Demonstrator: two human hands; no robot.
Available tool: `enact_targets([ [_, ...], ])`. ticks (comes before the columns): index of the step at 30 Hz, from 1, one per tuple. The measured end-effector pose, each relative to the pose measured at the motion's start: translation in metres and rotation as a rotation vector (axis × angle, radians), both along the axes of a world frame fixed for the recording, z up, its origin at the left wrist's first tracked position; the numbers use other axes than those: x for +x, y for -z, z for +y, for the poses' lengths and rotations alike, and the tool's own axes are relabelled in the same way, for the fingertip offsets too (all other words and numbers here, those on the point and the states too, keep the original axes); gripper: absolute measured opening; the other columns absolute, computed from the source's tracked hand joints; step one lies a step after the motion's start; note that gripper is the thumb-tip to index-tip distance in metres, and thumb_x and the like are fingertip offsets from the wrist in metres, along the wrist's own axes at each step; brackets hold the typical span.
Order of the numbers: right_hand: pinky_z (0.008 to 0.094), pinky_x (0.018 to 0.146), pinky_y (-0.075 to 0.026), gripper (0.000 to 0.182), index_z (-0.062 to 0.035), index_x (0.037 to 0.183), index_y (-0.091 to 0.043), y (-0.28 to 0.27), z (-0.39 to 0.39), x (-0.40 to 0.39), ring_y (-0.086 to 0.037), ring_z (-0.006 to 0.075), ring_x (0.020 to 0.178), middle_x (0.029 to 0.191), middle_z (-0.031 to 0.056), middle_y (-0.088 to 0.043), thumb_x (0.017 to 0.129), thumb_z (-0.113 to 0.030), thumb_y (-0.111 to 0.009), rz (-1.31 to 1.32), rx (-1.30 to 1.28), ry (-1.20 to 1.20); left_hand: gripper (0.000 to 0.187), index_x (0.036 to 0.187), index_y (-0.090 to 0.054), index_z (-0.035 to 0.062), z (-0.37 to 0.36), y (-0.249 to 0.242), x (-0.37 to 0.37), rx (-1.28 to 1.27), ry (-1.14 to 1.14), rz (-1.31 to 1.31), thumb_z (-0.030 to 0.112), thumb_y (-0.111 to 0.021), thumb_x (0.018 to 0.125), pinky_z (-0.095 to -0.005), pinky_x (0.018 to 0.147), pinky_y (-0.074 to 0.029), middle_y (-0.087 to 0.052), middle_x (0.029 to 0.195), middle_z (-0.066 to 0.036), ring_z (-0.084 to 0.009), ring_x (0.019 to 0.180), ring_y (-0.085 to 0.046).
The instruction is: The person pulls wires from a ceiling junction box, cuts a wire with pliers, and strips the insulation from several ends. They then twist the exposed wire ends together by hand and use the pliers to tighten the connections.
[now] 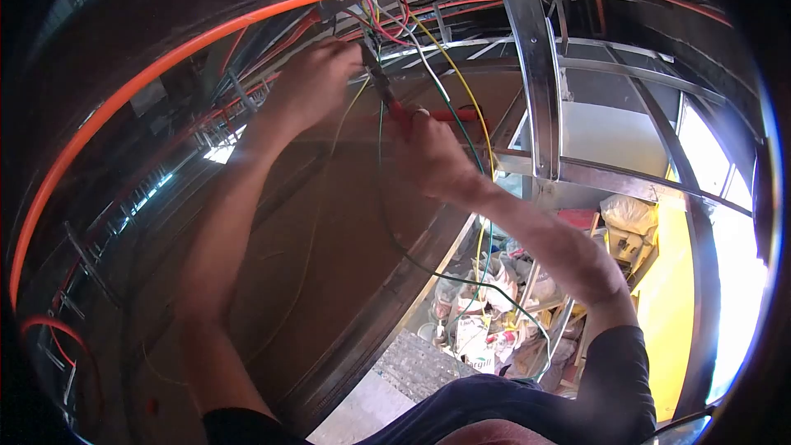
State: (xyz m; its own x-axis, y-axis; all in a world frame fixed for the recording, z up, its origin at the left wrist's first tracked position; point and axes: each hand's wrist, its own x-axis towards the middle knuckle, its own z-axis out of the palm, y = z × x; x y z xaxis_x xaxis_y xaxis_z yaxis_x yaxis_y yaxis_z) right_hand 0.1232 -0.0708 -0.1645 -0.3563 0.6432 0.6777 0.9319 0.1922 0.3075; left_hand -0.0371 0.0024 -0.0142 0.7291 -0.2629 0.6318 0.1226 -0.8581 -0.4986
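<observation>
Overhead, both hands at work among loose wires

Raised in front of the person, the two hands are apart from each other, the left a little higher than the right. The right hand point(437, 156) is closed around a pair of red-handled pliers point(386, 95), whose dark metal head slants up toward the fingers of the other hand. The left hand point(313, 86) is blurred, its fingers bent beside that head; I cannot tell whether they pinch a wire or touch the tool.

Just above the hands hangs a tangle of coloured wires point(392, 38), red, pink, white and yellow among them. From it, a yellow wire point(447, 53) runs down past the right hand on its outer side. A green wire point(449, 278) drops between the hands, then bends outward beneath the right forearm.

Above the left hand, an orange conduit point(247, 18) curves outward and down along that side. Above and beyond the right hand stands a metal stud point(540, 74), part of a larger frame. Behind and below both hands spreads a broad brown panel point(346, 198). Far below the right hand lies a jumble of bags point(507, 272), and beyond the right forearm are a clear plastic bag point(628, 214) and a bright yellow panel point(671, 305).
</observation>
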Motion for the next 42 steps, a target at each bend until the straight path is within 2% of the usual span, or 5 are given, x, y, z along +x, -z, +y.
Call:
enact_targets([
  [2,0.0509,0.076,-0.051,0.022,-0.0001,0.111,-0.055,-0.014,-0.028,-0.032,-0.065,0.0439,0.086,0.098,0.0221,-0.065,0.092,-0.011,-0.057,1.021,0.162,0.04,0.007,0.094,-0.064,0.0006,0.0,-0.009,-0.001,-0.003,0.056,-0.063,0.008,-0.064,0.092,-0.0376,0.075,-0.05,-0.066,0.084,-0.013,-0.028,0.084,-0.065],
  [5,0.0539,0.081,-0.049,0.028,-0.0009,0.117,-0.052,-0.02,-0.009,-0.011,-0.059,0.0496,0.098,0.106,0.0278,-0.06,0.089,-0.003,-0.055,0.887,0.426,-0.215,0.018,0.103,-0.067,-0.0005,-0.002,-0.026,-0.005,-0.317,0.054,0.038,0.016,-0.06,0.098,-0.0307,0.07,-0.048,-0.069,0.085,-0.008,-0.0123,0.076,-0.062],
  [21,0.0532,0.081,-0.051,0.023,0.0012,0.107,-0.056,-0.012,-0.023,-0.009,-0.062,0.0498,0.096,0.097,0.0302,-0.066,0.086,-0.005,-0.06,1.029,0.353,-0.147,0.034,0.097,-0.065,-0.0024,-0.011,-0.01,0.035,-0.485,0.404,0.139,0.022,-0.083,0.08,-0.025,0.065,-0.048,-0.066,0.08,-0.002,-0.0064,0.072,-0.058],
  [36,0.0359,0.066,-0.062,0.024,0.001,0.112,-0.054,-0.021,-0.034,-0.023,-0.069,0.02,0.079,0.091,0.0117,-0.063,0.099,-0.019,-0.057,1.597,0.043,-0.569,0.025,0.073,-0.053,0.0039,0.007,-0.013,0.043,-0.286,0.25,0.05,0.01,-0.076,0.082,-0.0268,0.052,-0.036,-0.042,0.058,0.005,-0.0054,0.057,-0.04],
  [42,0.036,0.073,-0.062,0.03,-0.001,0.119,-0.049,-0.021,-0.036,-0.025,-0.061,0.0155,0.092,0.102,0.0082,-0.059,0.099,-0.02,-0.059,1.743,0.013,-0.767,0.004,0.091,-0.065,0.0014,0.025,-0.01,0.051,-0.334,0.194,0.079,0.003,-0.067,0.087,-0.0233,0.06,-0.047,-0.071,0.075,-0.001,-0.0032,0.07,-0.062],
])
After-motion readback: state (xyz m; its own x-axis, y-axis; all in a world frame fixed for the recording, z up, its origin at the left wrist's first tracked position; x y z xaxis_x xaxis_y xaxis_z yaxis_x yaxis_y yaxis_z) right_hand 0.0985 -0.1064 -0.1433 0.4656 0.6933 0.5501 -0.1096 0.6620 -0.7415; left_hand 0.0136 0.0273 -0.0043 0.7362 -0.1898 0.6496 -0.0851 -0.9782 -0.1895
